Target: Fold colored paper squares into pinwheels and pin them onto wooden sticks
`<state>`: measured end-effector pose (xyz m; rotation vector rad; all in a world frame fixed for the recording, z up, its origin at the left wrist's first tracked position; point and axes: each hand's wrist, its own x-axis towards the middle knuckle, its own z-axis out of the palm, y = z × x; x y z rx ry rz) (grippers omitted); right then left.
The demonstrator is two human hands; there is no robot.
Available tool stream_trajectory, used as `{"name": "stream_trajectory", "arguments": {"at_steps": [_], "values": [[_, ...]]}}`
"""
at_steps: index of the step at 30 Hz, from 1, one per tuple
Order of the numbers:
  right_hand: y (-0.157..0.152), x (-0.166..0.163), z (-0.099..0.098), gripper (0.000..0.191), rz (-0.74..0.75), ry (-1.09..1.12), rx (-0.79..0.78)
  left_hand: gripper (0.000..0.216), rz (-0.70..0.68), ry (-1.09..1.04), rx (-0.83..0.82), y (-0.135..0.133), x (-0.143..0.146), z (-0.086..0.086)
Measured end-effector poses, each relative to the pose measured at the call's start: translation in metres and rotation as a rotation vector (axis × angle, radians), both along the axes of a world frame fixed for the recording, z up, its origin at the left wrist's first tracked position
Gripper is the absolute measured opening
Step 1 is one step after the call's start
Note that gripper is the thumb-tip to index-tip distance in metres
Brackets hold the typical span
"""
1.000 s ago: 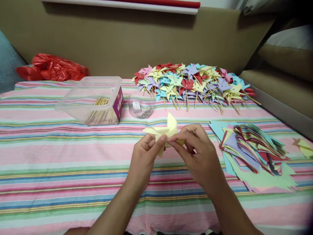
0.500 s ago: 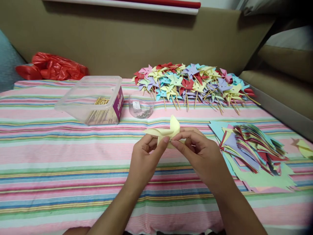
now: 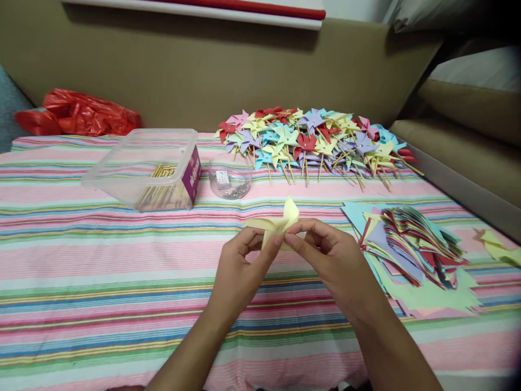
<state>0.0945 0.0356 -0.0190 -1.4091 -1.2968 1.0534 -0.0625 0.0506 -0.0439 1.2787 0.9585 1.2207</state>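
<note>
A pale yellow paper pinwheel (image 3: 290, 212) is held between both hands above the striped cloth. My left hand (image 3: 240, 266) is closed on its left side, thumb pressed near the centre. My right hand (image 3: 334, 260) pinches it from the right, thumb and forefinger meeting near the middle. The two thumb tips nearly touch. Any pin at the centre is too small to make out, and no stick shows on this pinwheel. Beyond the hands stands a round clear tub (image 3: 230, 179) with small metal pieces and a white label inside.
A clear plastic box (image 3: 118, 157) of wooden sticks (image 3: 160, 187) stands at the left. Finished pinwheels (image 3: 313, 142) are heaped at the back. Coloured paper sheets (image 3: 431, 296) lie at the right, with cut pieces on top. A red plastic bag (image 3: 87, 114) lies at back left.
The view has shifted slightly, so the surroundings sit a little further left. Both hands keep hold of the yellow pinwheel, with the thumbs and fingers moved slightly at its centre.
</note>
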Motion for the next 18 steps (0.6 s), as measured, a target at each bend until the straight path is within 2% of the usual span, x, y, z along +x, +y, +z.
{"name": "stream_trajectory", "arguments": {"at_steps": [4, 8, 10, 15, 18], "values": [[0.0017, 0.0004, -0.0033, 0.019, -0.016, 0.105, 0.009, 0.018, 0.008, 0.013, 0.000, 0.0006, 0.0000, -0.0024], [0.0046, 0.0009, -0.0047, 0.042, -0.034, 0.251, 0.041, 0.019, 0.008, 0.053, 0.039, 0.0007, -0.0007, -0.0024], [0.0048, 0.0022, -0.0042, 0.047, -0.009, 0.225, 0.022, 0.016, 0.006, 0.092, 0.081, 0.0007, -0.0013, -0.0012], [0.0027, 0.0059, -0.0035, 0.028, 0.033, 0.034, 0.001, 0.011, 0.012, 0.186, 0.153, 0.0001, -0.0033, 0.0016], [0.0022, 0.0071, -0.0038, 0.025, 0.033, 0.000, 0.019, 0.010, 0.013, 0.215, 0.164, -0.0002, -0.0042, 0.0016]]}}
